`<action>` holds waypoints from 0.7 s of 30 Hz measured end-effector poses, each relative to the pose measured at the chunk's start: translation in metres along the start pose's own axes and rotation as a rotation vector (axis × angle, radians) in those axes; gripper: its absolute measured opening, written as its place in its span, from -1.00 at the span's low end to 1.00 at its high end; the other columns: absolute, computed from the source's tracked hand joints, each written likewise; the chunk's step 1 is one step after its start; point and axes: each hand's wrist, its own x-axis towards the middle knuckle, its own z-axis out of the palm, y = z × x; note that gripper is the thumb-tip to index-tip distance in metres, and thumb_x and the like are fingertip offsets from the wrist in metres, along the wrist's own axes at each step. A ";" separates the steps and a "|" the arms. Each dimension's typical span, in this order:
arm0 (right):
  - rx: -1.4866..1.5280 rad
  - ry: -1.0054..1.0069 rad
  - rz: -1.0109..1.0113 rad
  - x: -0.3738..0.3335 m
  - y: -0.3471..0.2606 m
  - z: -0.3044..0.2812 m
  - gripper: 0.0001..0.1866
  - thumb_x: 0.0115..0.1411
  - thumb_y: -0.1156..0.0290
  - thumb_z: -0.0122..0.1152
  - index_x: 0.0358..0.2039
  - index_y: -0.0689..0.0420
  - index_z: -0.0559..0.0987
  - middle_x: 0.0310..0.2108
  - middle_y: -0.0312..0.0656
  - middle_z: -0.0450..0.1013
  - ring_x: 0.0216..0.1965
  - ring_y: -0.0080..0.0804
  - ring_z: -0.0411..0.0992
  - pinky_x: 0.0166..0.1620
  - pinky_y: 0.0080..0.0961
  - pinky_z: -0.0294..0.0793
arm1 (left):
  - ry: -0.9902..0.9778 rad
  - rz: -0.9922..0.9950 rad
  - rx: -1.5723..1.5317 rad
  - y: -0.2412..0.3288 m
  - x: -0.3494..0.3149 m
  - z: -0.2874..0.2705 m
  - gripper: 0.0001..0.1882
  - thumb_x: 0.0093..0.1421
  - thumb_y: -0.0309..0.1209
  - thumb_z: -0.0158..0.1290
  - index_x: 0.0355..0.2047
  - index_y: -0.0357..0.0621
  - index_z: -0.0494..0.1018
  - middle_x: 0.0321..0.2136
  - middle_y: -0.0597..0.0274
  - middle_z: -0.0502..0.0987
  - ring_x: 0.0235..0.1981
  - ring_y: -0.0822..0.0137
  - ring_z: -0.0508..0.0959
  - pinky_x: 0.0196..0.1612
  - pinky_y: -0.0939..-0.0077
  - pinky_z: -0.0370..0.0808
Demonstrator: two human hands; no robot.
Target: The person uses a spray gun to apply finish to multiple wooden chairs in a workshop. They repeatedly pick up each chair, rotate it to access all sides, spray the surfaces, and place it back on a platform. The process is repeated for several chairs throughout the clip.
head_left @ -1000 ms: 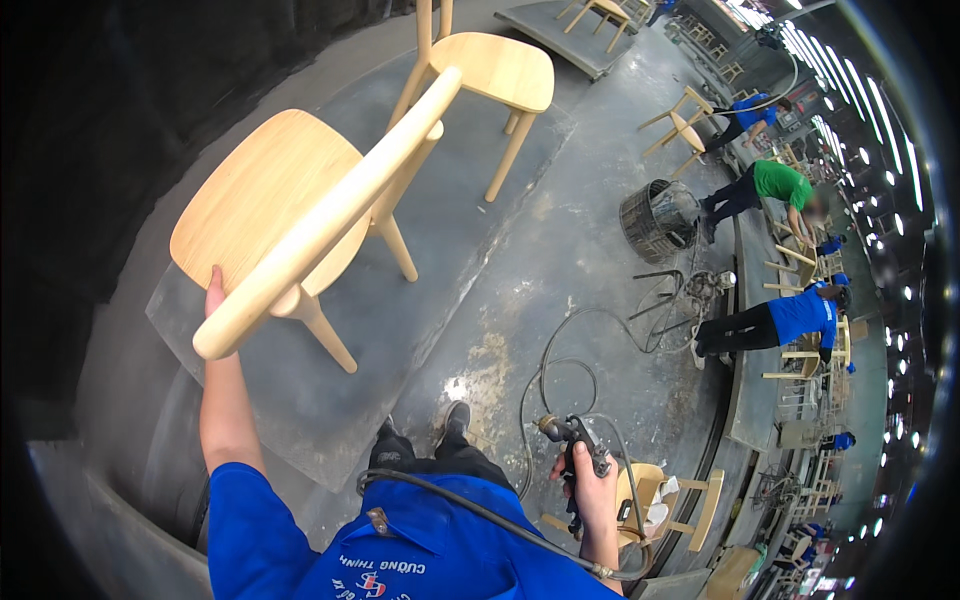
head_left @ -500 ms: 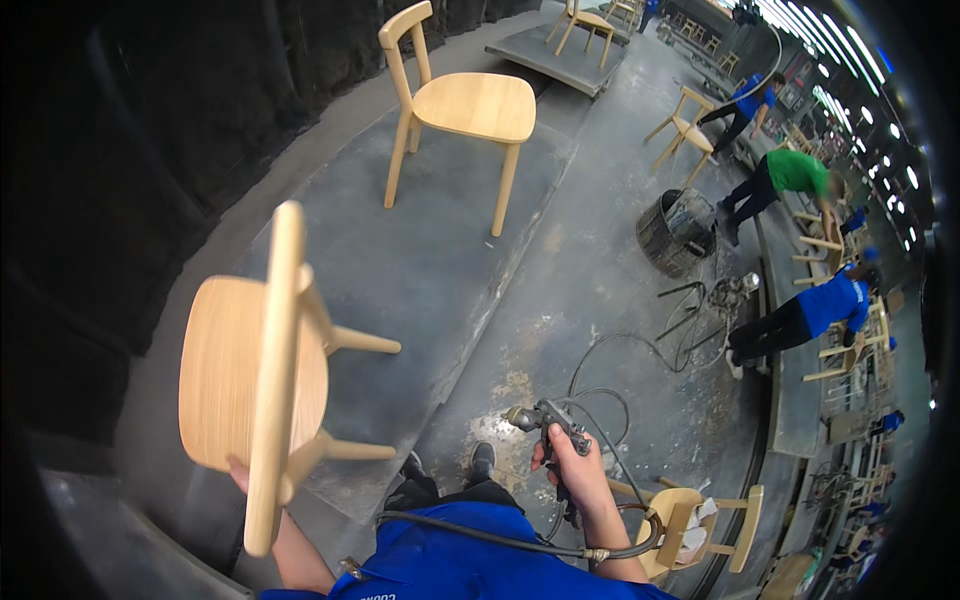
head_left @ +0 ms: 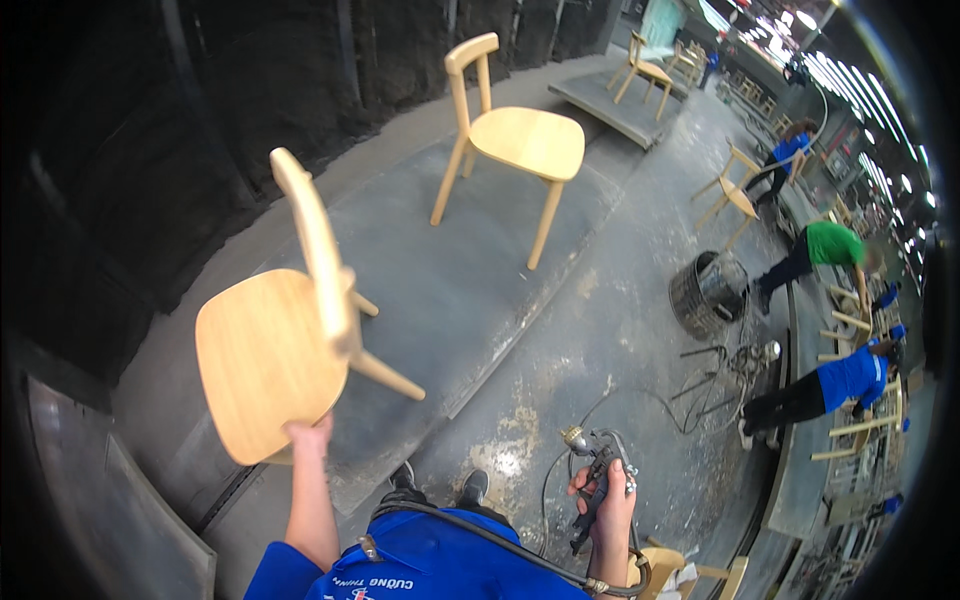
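A light wooden chair (head_left: 265,360) is tilted at the left, its seat turned toward me and its backrest on the right side. My left hand (head_left: 312,437) grips the seat's near edge, fingers partly hidden beneath it. In my right hand (head_left: 615,500), held low in front of me and apart from the chair, is a spray gun (head_left: 592,490) with a brass-coloured nozzle. A dark hose (head_left: 490,545) crosses in front of my blue shirt. Farther off, another wooden chair (head_left: 525,140) stands upright on the grey platform (head_left: 410,290).
A dark bucket (head_left: 700,305) and a metal pump on a stand (head_left: 750,365) stand on the floor, with hose looped nearby. At the right, people in blue (head_left: 850,385) and green (head_left: 835,243) work along a line of chairs. A chair (head_left: 665,565) is partly visible behind my right forearm.
The held chair has turned, its backrest swinging away from me and its legs shifting. My left hand now shows more clearly at the seat edge. The spray gun has turned slightly; the whole view has shifted.
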 end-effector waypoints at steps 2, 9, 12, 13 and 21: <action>0.025 -0.009 -0.053 -0.006 -0.002 0.001 -0.53 0.50 0.03 -0.12 -0.28 0.24 0.45 -0.51 -0.05 0.48 -0.50 -0.27 0.54 -0.65 -0.60 0.30 | 0.141 -0.339 0.195 -0.032 -0.028 0.040 -0.34 0.48 0.09 -0.30 0.17 -0.29 0.34 0.19 -0.18 0.43 0.18 -0.01 0.50 0.09 -0.04 0.57; 0.099 -0.117 -0.192 -0.030 -0.006 -0.001 -0.51 0.41 0.02 0.09 -0.14 0.31 0.49 -0.50 -0.09 0.52 -0.54 -0.46 0.48 -0.61 -0.66 0.27 | -0.571 1.277 2.305 -0.007 -0.103 0.082 -0.38 0.31 -0.15 0.16 0.26 -0.20 0.32 0.29 -0.22 0.31 0.36 -0.17 0.26 0.34 -0.14 0.27; 0.026 -0.201 -0.267 -0.039 -0.008 -0.004 -0.44 0.35 -0.03 0.19 -0.08 0.32 0.49 -0.48 -0.07 0.55 -0.61 -0.57 0.40 -0.60 -0.68 0.27 | -0.438 1.140 2.655 0.008 -0.086 0.072 -0.18 0.14 -0.43 0.20 0.42 -0.04 0.18 0.42 -0.17 0.13 0.40 -0.35 0.13 0.41 -0.19 0.12; 0.020 -0.212 -0.258 -0.043 -0.008 -0.004 -0.43 0.34 -0.05 0.20 -0.08 0.32 0.50 -0.47 -0.06 0.55 -0.62 -0.59 0.38 -0.60 -0.68 0.27 | -0.373 1.107 2.774 0.010 -0.079 0.071 -0.15 0.12 -0.48 0.18 0.44 -0.02 0.16 0.44 -0.17 0.09 0.39 -0.39 0.14 0.41 -0.19 0.13; 0.084 -0.265 -0.409 -0.046 -0.021 0.007 -0.28 0.31 -0.21 0.16 0.10 0.25 0.42 -0.52 -0.04 0.47 -0.57 -0.33 0.47 -0.57 -0.54 0.37 | -0.434 1.198 2.645 0.039 -0.071 0.111 -0.14 0.04 -0.60 0.13 0.41 -0.02 0.22 0.35 -0.11 0.29 0.23 -0.34 0.39 0.25 -0.09 0.39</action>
